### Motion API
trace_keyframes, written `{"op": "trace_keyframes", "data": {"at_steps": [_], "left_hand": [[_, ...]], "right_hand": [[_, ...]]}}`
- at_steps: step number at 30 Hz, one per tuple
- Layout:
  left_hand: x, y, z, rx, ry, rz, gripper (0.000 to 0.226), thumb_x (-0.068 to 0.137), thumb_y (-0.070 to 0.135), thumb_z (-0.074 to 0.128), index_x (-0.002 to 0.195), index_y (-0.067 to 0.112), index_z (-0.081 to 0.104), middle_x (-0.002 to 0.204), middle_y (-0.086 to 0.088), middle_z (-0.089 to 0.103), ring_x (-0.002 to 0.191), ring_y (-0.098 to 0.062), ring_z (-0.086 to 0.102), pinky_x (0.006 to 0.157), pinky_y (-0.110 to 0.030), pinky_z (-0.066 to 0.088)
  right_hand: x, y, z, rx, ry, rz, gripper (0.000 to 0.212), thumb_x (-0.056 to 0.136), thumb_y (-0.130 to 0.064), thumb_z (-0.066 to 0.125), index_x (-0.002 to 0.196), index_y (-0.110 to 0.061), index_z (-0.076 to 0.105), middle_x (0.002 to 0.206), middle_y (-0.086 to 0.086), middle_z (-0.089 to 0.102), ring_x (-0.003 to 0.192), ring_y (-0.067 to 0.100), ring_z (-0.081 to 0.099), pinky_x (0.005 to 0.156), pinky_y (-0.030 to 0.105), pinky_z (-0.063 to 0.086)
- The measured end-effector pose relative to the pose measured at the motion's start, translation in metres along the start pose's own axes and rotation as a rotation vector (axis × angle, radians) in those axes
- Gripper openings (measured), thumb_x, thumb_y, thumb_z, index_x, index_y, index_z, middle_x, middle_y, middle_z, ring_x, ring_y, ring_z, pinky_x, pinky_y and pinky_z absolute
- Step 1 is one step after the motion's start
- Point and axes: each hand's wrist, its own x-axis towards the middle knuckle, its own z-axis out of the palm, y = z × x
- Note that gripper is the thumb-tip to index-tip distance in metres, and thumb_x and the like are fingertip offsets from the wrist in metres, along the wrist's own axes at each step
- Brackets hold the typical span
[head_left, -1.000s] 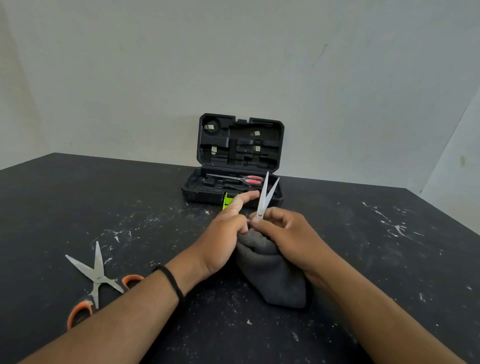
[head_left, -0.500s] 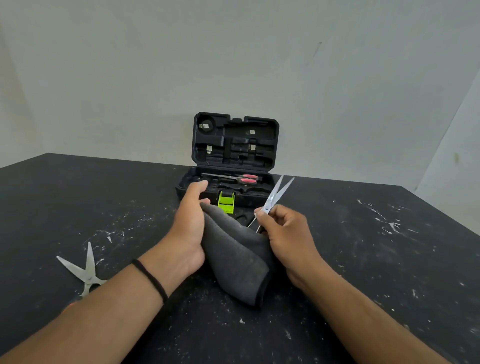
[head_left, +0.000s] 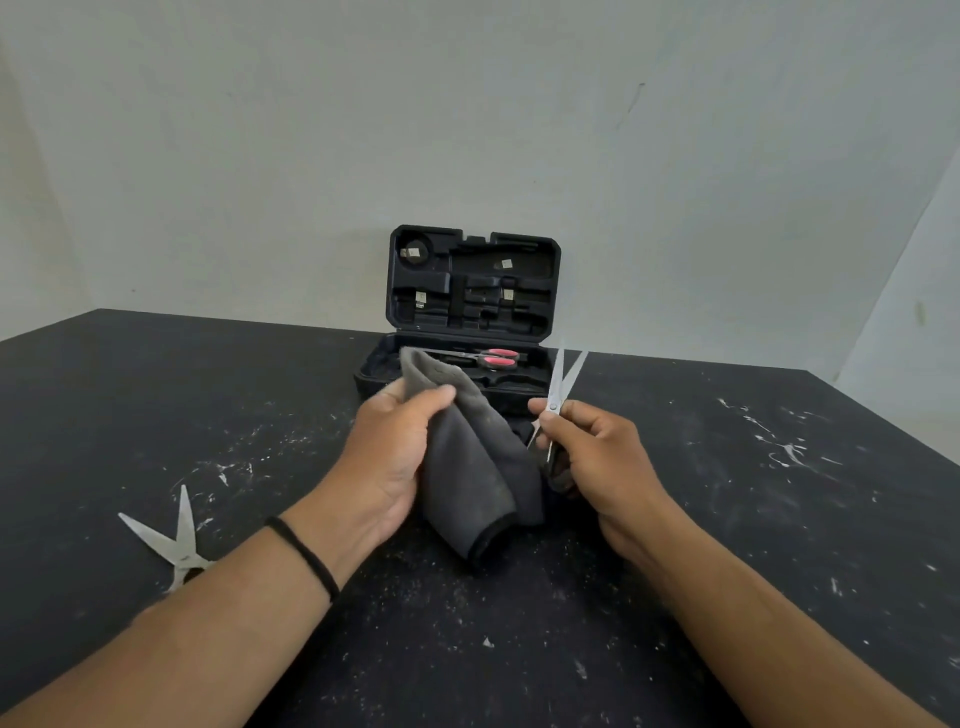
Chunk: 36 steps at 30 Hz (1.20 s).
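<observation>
Scissors stand blades-up, pinched in right hand grip, beside grey cloth clutched by left hand

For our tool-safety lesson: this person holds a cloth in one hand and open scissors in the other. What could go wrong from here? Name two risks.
1. The small scissors in the right hand have bare, parted blades. If the left hand wipes them with the grey cloth, a finger could meet an edge.
2. The second scissors lie open on the table beside the left forearm, which might catch them.
</observation>
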Motion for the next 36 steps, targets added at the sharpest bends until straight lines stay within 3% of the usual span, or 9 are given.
{"op": "trace_keyframes", "data": {"at_steps": [5, 8, 13, 16, 19, 23, 28, 32, 36], "left_hand": [[0.010, 0.008, -0.008, 0.060, 0.149, 0.241, 0.022, 0.100, 0.004, 0.047, 0.098, 0.015, 0.066, 0.094, -0.009, 0.077, 0.095, -0.026, 0.075, 0.085, -0.037, 0.059], [0.009, 0.011, -0.012, 0.133, 0.159, 0.417, 0.019, 0.101, 0.003, 0.042, 0.101, 0.017, 0.055, 0.094, -0.018, 0.071, 0.083, -0.029, 0.076, 0.073, -0.036, 0.061], [0.002, 0.014, -0.019, 0.597, 0.245, 0.638, 0.013, 0.102, 0.021, 0.032, 0.100, 0.020, 0.045, 0.075, -0.008, 0.059, 0.063, -0.021, 0.062, 0.054, -0.041, 0.052], [-0.004, 0.011, -0.018, 0.827, 0.122, 0.675, 0.028, 0.095, 0.030, 0.021, 0.094, 0.021, 0.048, 0.076, -0.008, 0.057, 0.068, -0.022, 0.058, 0.058, -0.037, 0.044], [-0.005, 0.005, -0.015, 1.074, -0.039, 0.615, 0.050, 0.099, 0.034, 0.020, 0.134, 0.037, 0.055, 0.098, 0.007, 0.058, 0.092, -0.010, 0.056, 0.080, -0.035, 0.048], [-0.007, -0.001, -0.013, 1.130, -0.154, 0.570, 0.051, 0.100, 0.039, 0.050, 0.149, 0.048, 0.039, 0.121, 0.021, 0.060, 0.113, -0.004, 0.057, 0.100, -0.027, 0.045], [0.001, -0.002, -0.016, 1.118, -0.096, 0.532, 0.023, 0.090, 0.045, 0.064, 0.112, 0.046, 0.060, 0.094, 0.022, 0.070, 0.085, -0.003, 0.066, 0.084, -0.037, 0.056], [0.001, -0.007, -0.018, 1.056, -0.037, 0.620, 0.026, 0.093, 0.044, 0.064, 0.118, 0.047, 0.070, 0.102, 0.021, 0.070, 0.100, 0.000, 0.064, 0.092, -0.034, 0.054], [-0.005, -0.012, -0.011, 1.126, 0.023, 0.702, 0.033, 0.095, 0.049, 0.058, 0.127, 0.049, 0.065, 0.089, 0.017, 0.060, 0.086, -0.002, 0.060, 0.076, -0.029, 0.052]], "right_hand": [[0.004, -0.003, -0.006, 0.038, -0.096, 0.049, 0.020, 0.102, -0.012, 0.057, 0.106, -0.014, 0.076, 0.067, 0.001, 0.065, 0.056, 0.010, 0.049, 0.049, 0.022, 0.038], [0.005, -0.004, -0.008, 0.098, -0.171, 0.112, 0.023, 0.102, -0.011, 0.054, 0.110, -0.015, 0.075, 0.075, 0.003, 0.069, 0.067, 0.013, 0.060, 0.057, 0.027, 0.051], [0.003, -0.011, -0.012, 0.141, -0.264, 0.219, 0.029, 0.106, -0.022, 0.047, 0.114, -0.013, 0.073, 0.090, 0.004, 0.075, 0.056, 0.011, 0.054, 0.047, 0.023, 0.039], [0.002, -0.014, -0.016, 0.175, -0.275, 0.263, 0.033, 0.106, -0.024, 0.046, 0.115, -0.008, 0.073, 0.091, 0.005, 0.075, 0.052, 0.011, 0.050, 0.045, 0.022, 0.035], [0.002, -0.015, -0.019, 0.192, -0.272, 0.300, 0.032, 0.105, -0.022, 0.047, 0.115, -0.006, 0.073, 0.095, 0.008, 0.077, 0.048, 0.010, 0.048, 0.042, 0.020, 0.034], [0.002, -0.017, -0.021, 0.180, -0.285, 0.334, 0.032, 0.105, -0.025, 0.048, 0.113, -0.010, 0.074, 0.095, 0.006, 0.077, 0.047, 0.008, 0.044, 0.041, 0.019, 0.036], [0.002, -0.017, -0.022, 0.131, -0.333, 0.354, 0.034, 0.106, -0.027, 0.047, 0.114, -0.010, 0.075, 0.077, -0.002, 0.068, 0.048, 0.008, 0.046, 0.041, 0.019, 0.037], [0.002, -0.017, -0.023, 0.101, -0.322, 0.361, 0.034, 0.105, -0.025, 0.047, 0.113, -0.007, 0.075, 0.081, 0.000, 0.071, 0.047, 0.007, 0.042, 0.042, 0.019, 0.035], [0.000, -0.021, -0.022, 0.096, -0.335, 0.387, 0.033, 0.104, -0.022, 0.046, 0.116, -0.004, 0.071, 0.101, 0.008, 0.079, 0.040, 0.007, 0.031, 0.044, 0.022, 0.035]]}}
